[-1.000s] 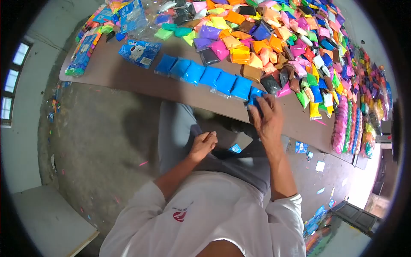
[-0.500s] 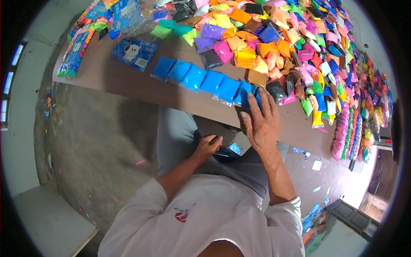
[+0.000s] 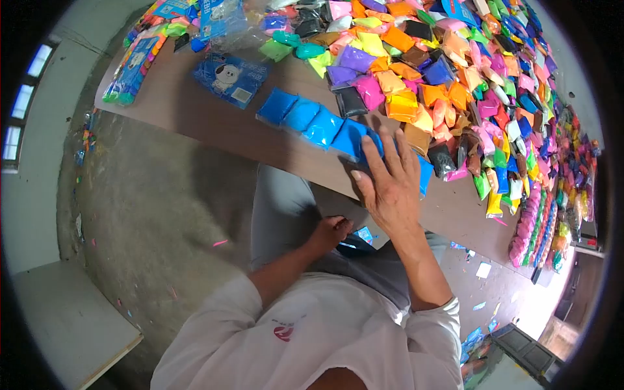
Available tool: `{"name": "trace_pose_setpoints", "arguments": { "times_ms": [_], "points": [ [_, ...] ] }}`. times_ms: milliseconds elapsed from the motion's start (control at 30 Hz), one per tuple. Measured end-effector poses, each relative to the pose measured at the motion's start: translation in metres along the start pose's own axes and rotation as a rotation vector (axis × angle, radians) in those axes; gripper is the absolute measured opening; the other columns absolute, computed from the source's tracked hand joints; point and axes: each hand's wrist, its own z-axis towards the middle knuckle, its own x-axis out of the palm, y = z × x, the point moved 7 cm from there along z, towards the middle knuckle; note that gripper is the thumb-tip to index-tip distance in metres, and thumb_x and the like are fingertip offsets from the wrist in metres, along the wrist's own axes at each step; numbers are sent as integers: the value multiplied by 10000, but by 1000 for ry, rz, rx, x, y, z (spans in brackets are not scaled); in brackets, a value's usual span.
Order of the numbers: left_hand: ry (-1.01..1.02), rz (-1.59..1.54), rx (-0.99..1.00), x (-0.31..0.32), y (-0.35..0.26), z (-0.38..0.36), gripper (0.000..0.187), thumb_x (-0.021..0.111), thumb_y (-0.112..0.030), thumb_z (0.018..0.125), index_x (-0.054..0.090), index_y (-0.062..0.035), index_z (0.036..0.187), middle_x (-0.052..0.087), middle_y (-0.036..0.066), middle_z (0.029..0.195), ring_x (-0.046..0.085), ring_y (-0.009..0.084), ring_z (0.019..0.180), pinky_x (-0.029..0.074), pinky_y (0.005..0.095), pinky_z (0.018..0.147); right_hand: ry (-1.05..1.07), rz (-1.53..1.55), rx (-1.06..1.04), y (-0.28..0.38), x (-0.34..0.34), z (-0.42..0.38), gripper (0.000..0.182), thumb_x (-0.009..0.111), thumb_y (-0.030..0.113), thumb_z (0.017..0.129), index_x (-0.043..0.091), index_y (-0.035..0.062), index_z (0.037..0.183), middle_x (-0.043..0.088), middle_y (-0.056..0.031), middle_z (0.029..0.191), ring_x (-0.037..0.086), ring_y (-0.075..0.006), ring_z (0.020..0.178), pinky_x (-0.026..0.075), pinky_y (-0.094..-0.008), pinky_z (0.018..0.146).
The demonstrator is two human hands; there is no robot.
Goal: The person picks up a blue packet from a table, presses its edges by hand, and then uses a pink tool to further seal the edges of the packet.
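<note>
My right hand (image 3: 391,185) lies with fingers spread over the right part of a row of blue packets (image 3: 323,128) near the table's front edge. Part of a blue packet (image 3: 426,177) shows to the right of that hand; the ones under the fingers are hidden. Down by my lap, my left hand (image 3: 331,233) is curled into a loose fist. Whatever it may hold is hidden. Left of the row lies a flat blue printed pouch (image 3: 231,78) with a white cartoon animal on it.
A large heap of small coloured packets (image 3: 448,71) covers the back and right of the table (image 3: 169,117). Long filled bags (image 3: 526,224) lie at the right end. A blue-labelled bag of colours (image 3: 133,71) sits at the left end. Scraps dot the floor (image 3: 175,227).
The view has shifted, so the table appears farther right and lower. My right hand now covers more of the row, and a blue packet shows on its right side. My left hand stays curled.
</note>
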Motion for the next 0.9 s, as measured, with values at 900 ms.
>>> {"name": "trace_pose_setpoints", "arguments": {
  "times_ms": [900],
  "points": [
    [47,-157,-86,-1,16,5,326,536,-278,924,539,-44,697,505,-2,575,466,75,517,375,256,456,0,150,-179,42,51,47,453,609,281,831,551,33,1205,481,-185,1314,409,-347,1253,340,-454,1010]
  ]
}}
